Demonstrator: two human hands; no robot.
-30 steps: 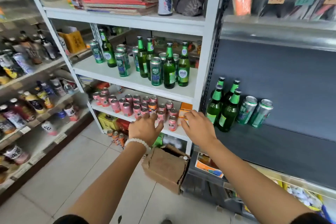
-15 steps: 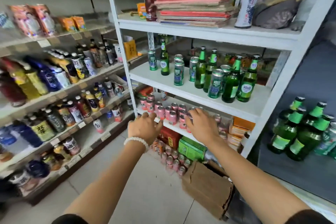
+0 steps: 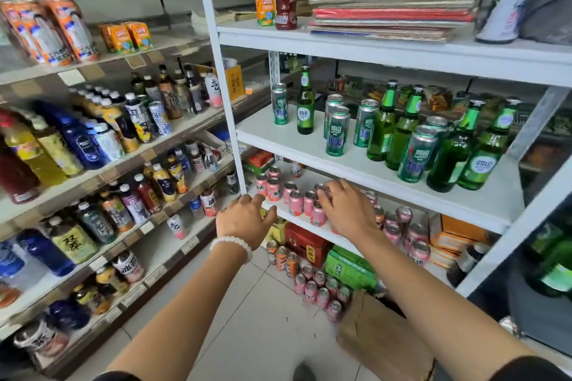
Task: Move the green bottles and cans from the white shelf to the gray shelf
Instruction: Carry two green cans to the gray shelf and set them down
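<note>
Facing the white shelf (image 3: pixel 365 161), both hands are seen extended in front of its lower tiers, with nothing held in either. The left hand (image 3: pixel 243 221), a white bead bracelet (image 3: pixel 231 245) at its wrist, is held just before the shelf's front edge, its fingers loosely curled and narrow, apart from any item. The right hand (image 3: pixel 346 210) is held over the pink cans (image 3: pixel 297 202) on the tier below, its fingers relaxed and slightly spread; whether the cans are touched cannot be told.

The green bottles (image 3: pixel 383 130) and green cans (image 3: pixel 337 131) are found upright on the middle tier of the white shelf, above both hands. One bottle and one can are set apart at the left; the remainder are grouped toward the right. Further green bottles are partly seen on the gray shelf (image 3: pixel 538 312) at the right edge, blurred. A brown cardboard box (image 3: pixel 380 340) is noted on the tiled floor (image 3: pixel 247 318).
</note>
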